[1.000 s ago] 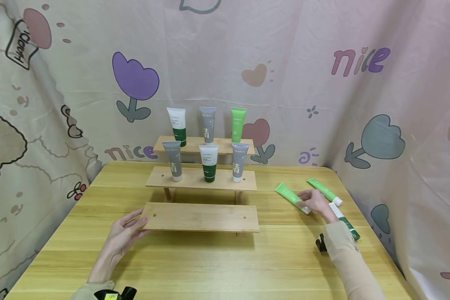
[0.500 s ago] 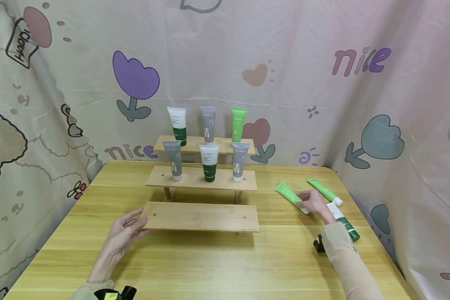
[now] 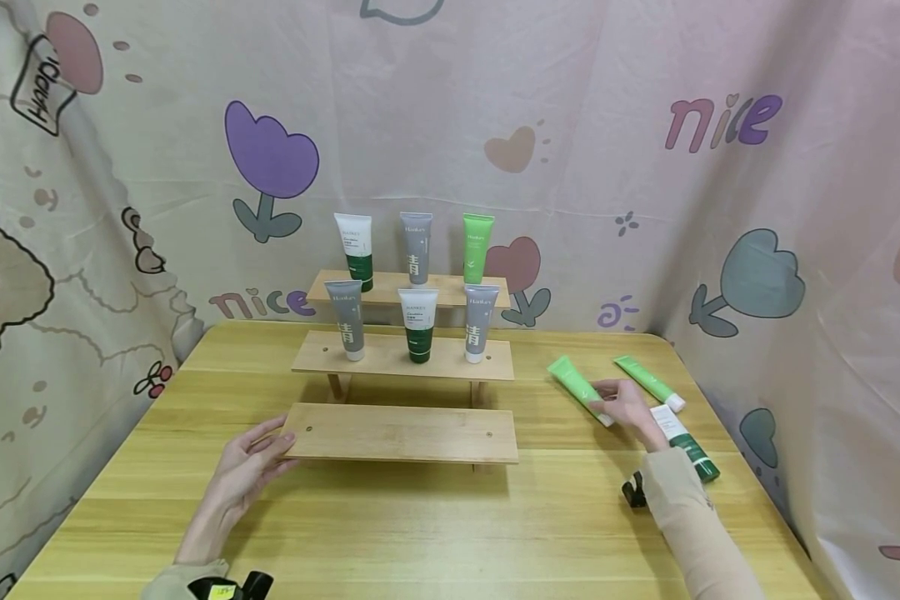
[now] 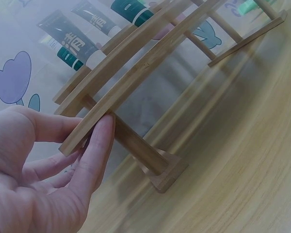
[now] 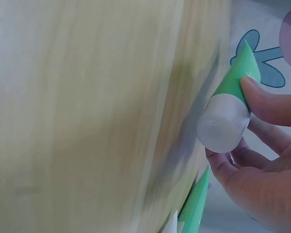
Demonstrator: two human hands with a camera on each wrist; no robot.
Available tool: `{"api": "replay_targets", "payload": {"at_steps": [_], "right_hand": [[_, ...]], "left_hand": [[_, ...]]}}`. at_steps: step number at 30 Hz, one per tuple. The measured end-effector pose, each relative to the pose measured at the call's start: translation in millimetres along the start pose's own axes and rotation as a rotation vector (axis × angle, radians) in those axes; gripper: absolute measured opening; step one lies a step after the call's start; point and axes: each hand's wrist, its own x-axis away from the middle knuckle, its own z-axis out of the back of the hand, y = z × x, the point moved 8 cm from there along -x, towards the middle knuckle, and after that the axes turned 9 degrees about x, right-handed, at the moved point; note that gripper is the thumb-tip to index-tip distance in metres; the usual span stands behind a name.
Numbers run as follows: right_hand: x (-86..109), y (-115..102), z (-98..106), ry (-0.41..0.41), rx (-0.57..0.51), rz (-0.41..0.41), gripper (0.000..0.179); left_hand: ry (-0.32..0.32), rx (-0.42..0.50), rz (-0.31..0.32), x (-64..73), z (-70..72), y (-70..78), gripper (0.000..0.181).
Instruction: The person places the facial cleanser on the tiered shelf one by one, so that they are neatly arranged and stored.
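Observation:
My left hand point(image 3: 246, 471) grips the left end of the lowest board of a three-step wooden display rack point(image 3: 401, 433). In the left wrist view its fingers and thumb pinch that board point(image 4: 87, 127). My right hand point(image 3: 626, 408) holds a light green tube point(image 3: 574, 383) near its white cap point(image 5: 224, 122). The right wrist view shows the thumb on one side of the tube and fingers on the other. Nearby lie a second green tube point(image 3: 645, 379) and a white and dark green tube point(image 3: 686, 444), partly hidden by the right sleeve.
On the top step stand a white-green tube point(image 3: 356, 250), a grey tube point(image 3: 417, 248) and a green tube point(image 3: 477, 247). The middle step bears a grey tube point(image 3: 347, 321), a white-green tube point(image 3: 419, 325) and another grey tube point(image 3: 479, 323). A patterned curtain point(image 3: 570, 100) hangs behind the table.
My right hand and the green tube in it have shifted slightly to the left, and the tube's far end has risen a little. My left hand has not moved.

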Motion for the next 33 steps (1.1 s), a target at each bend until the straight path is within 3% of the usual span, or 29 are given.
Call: {"api": "replay_targets", "payload": {"at_steps": [9,17,33], "right_hand": [[4.8,-7,-9,-0.084,-0.136,-0.037,0.049],[10.3,-19,-12,-0.092,-0.253,-0.01,0.047],[13.0,-47,-8,-0.074,-0.334,0.014,0.048]], "left_hand": [[0.005,0.018,-0.009,0.7,-0.2,1.7,0.072],[0.009,0.01,-0.002,1.9,-0.2,1.4,0.071],[0.005,-0.001,-0.006,0.7,-0.2,1.4,0.072]]}}
